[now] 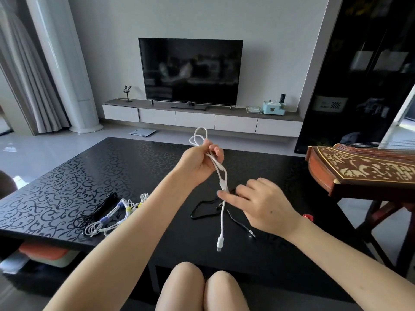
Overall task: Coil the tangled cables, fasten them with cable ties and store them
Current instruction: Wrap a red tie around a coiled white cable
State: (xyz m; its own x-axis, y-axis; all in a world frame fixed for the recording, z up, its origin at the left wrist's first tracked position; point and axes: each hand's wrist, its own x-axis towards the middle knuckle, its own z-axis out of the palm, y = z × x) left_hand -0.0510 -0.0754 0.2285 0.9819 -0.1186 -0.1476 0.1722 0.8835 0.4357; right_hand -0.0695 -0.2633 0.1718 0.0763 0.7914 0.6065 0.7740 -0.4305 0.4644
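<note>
L hand is raised over the middle of the black patterned coffee table, fingers curled tight round a white USB cable. A couple of small loops stick up above the fist. The rest hangs down as a doubled strand, then a single one, ending in a white plug that dangles just above the near part of the table.

R hand is lower and to the right, fingers loose and spread, w/ nothing gripped. Its index finger lies across the hanging strand approx halfway down; can't tell if the thumb is behind it.

On the table under the hands there's a loose black cable, uncoiled, one end w/ a metal plug pointing near-right.

At the table's near-left, a row of finished bundles: a black coiled cable and, just beside it, white coiled cables w/ blue and yellow ties.

A small red item shows by the R wrist, too hidden to identify.

Under the table, left, sits a bin w/ an orange lid. A guzheng on a stand is to the right. At the far wall are a TV on a low console and a teal tissue box.
</note>
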